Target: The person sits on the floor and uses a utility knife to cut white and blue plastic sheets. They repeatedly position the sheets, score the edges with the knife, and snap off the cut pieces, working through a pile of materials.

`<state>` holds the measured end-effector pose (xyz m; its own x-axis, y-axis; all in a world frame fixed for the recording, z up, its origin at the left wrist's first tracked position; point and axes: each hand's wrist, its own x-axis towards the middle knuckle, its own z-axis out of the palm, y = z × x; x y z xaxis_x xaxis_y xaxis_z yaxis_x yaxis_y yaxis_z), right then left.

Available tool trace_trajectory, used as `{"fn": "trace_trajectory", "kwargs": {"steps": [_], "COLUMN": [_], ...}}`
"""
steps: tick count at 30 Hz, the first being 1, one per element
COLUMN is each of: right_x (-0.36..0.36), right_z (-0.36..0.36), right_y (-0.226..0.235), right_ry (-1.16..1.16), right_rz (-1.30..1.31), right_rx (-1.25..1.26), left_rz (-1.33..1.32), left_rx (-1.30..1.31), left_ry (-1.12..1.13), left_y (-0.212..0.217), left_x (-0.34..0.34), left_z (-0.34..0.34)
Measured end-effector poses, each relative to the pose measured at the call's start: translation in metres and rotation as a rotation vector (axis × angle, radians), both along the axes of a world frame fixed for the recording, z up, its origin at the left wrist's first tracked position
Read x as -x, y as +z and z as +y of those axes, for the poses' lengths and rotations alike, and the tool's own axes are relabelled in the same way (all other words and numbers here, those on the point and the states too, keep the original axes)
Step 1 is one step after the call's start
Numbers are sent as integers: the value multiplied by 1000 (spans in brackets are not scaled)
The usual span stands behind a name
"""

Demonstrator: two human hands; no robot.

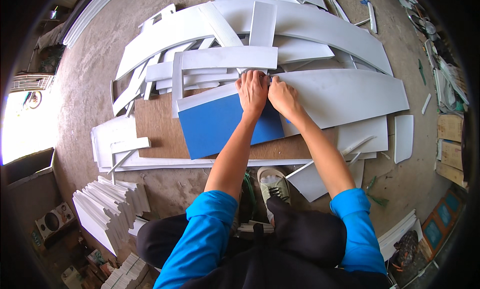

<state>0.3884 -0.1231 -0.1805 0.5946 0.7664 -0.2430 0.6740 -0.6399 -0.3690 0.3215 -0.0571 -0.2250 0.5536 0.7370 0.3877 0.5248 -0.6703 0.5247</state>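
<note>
A blue rectangular panel (220,126) lies over a long white foam-like board (345,96) and a brown wooden board (155,121). My left hand (252,94) presses at the panel's far edge, its fingers bent together over that edge. Just to its right, my right hand (284,95) is closed in a fist by the white board's far edge. A small dark thing shows between the two hands, too hidden to name. A white strip (230,58) lies just beyond my fingers, across other white pieces.
Curved white boards (330,26) and offcuts are heaped on the far side. A stack of white pieces (107,209) stands at the near left, by a speaker-like box (55,220). Cardboard boxes (451,149) line the right edge. My shoe (274,186) is close to the boards.
</note>
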Motion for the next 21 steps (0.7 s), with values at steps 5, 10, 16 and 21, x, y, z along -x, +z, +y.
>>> {"fn": "trace_trajectory", "kwargs": {"steps": [5, 10, 16, 21], "right_x": [-14, -14, -1, 12], "right_z": [11, 6, -28, -54], "right_y": [2, 13, -3, -12], "right_ry": [13, -37, 13, 32], "right_rz": [143, 342, 425, 396], "right_rx": [43, 185, 217, 172], "left_rz": [-1, 68, 61, -2], "left_rx": [21, 97, 88, -24], "left_ry": [-4, 0, 14, 34], "left_y": [1, 3, 5, 0], "left_x": [-1, 0, 1, -1], "left_z": [-2, -1, -3, -2]}}
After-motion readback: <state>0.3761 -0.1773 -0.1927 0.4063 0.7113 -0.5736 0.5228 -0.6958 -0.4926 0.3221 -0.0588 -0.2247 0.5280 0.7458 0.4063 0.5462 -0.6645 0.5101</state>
